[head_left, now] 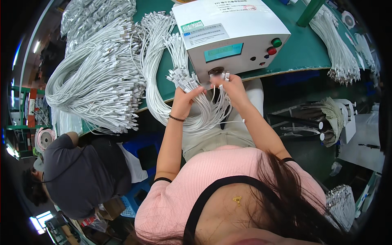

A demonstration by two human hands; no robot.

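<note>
A bundle of white cables (pixel 202 118) with metal-tipped connectors hangs in a loop over my lap. My left hand (pixel 183 101) is closed around this bundle just below its connector ends (pixel 183 79). Close by, my right hand (pixel 232 89) pinches a few cable ends at the front of a white box-shaped machine (pixel 241 49), right by its dark round socket (pixel 216 71). Blur on the right fingertips hides whether a plug sits in the socket. The machine's front carries a lit blue display (pixel 223 52), a green button (pixel 277 42) and a red button (pixel 271 51).
A large heap of white cables (pixel 102 77) covers the left of the green table (pixel 261 74), with bagged cables (pixel 96 16) behind. Another bundle (pixel 337 57) overhangs the right edge. A person in a dark shirt (pixel 81 171) sits at my left. A green post (pixel 310 14) stands behind the machine.
</note>
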